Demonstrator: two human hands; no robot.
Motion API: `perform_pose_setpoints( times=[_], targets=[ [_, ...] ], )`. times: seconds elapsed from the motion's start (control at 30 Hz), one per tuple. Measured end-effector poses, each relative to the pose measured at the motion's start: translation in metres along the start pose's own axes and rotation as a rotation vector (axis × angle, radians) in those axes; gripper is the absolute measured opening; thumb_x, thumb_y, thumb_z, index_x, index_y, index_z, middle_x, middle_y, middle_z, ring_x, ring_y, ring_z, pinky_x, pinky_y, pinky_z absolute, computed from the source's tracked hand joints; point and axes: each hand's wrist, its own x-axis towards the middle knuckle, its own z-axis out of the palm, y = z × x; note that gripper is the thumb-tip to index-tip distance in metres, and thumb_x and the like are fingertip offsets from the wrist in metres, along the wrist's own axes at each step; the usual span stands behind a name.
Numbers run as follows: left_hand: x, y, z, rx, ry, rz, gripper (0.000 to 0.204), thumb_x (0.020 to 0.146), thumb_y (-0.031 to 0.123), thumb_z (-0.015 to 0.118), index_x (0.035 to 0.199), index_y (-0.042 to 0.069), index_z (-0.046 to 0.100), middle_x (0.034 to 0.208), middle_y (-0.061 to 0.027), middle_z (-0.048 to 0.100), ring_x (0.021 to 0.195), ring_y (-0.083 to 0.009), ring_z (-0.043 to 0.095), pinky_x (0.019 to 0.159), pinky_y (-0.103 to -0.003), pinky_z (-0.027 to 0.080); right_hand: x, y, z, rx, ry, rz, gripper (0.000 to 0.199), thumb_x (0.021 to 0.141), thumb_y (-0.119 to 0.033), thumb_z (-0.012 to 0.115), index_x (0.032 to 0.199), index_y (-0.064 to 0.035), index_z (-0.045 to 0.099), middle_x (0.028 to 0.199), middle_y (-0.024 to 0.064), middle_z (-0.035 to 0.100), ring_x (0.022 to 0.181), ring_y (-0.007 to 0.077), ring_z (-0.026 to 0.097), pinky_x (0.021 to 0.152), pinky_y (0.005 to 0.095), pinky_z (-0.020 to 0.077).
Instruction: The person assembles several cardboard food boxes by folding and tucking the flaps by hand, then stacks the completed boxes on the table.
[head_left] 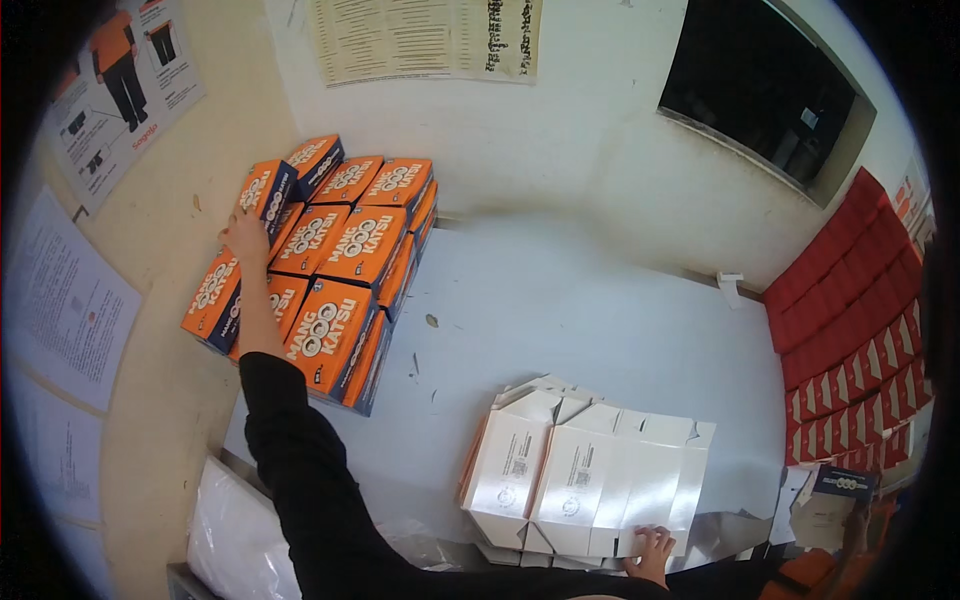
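At the left, my left hand [245,237] is closed on the near end of a small orange and dark blue box [266,188]. That box sits a little askew on top of a stack of orange boxes [365,240] against the wall. My left arm reaches over the stack, hiding part of some boxes. At the front right of the table, my right hand [652,553] is at the near edge of the top flat carton [590,480], its fingers bent over the edge. This unfolded carton, pale side up, lies on a pile of similar ones.
A pale table [560,300] runs along the wall. Red and white boxes [850,330] are stacked high at the right. A co-worker's hand [857,525] holds a carton [830,510] at the lower right. Clear plastic bags [240,540] lie at the near left.
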Motion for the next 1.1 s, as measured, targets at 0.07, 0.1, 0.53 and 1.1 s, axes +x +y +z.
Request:
perform_pose_setpoints(
  times=[0.07, 0.1, 0.53, 1.1],
  targets=[
    [0.005, 0.004, -0.009, 0.001, -0.025, -0.014, 0.026, 0.078, 0.024, 0.065, 0.1, 0.011, 0.058, 0.108, -0.0029, 0.053, 0.103, -0.0201, 0.054, 0.084, -0.049, 0.043, -0.002, -0.001, 0.0, 0.009, 0.014, 0.013, 0.056, 0.054, -0.014, 0.066, 0.106, -0.0114, 0.047, 0.106, 0.0194, 0.037, 0.102, 0.038, 0.033, 0.089, 0.0497, 0.0285],
    [0.011, 0.005, -0.016, -0.017, -0.09, 0.012, 0.02, 0.079, 0.018, 0.06, 0.097, 0.011, 0.06, 0.106, -0.0036, 0.054, 0.102, -0.0198, 0.054, 0.082, -0.05, 0.043, -0.002, -0.001, -0.002, 0.003, 0.016, 0.024, 0.056, 0.054, -0.014, 0.066, 0.106, -0.0114, 0.047, 0.106, 0.0196, 0.037, 0.102, 0.038, 0.033, 0.089, 0.0497, 0.0288],
    [-0.009, -0.006, -0.008, -0.53, -0.09, 0.117, 0.033, 0.077, 0.015, 0.061, 0.107, 0.003, 0.052, 0.112, -0.0171, 0.048, 0.099, -0.0341, 0.054, 0.081, -0.042, 0.046, -0.004, -0.013, -0.008, 0.008, -0.002, 0.089, 0.055, 0.054, -0.015, 0.065, 0.106, -0.0086, 0.048, 0.106, 0.0213, 0.036, 0.103, 0.039, 0.032, 0.088, 0.0506, 0.0292],
    [-0.147, -0.098, -0.007, -0.45, 0.054, -0.597, 0.083, 0.071, 0.034, 0.073, 0.123, -0.008, 0.024, 0.116, -0.0276, 0.032, 0.11, -0.0387, 0.033, 0.094, -0.048, 0.032, 0.008, -0.011, -0.026, -0.006, -0.147, -0.07, 0.06, 0.059, -0.016, 0.067, 0.116, -0.0132, 0.048, 0.108, 0.0186, 0.04, 0.102, 0.0379, 0.038, 0.088, 0.0489, 0.0348]
  ],
)
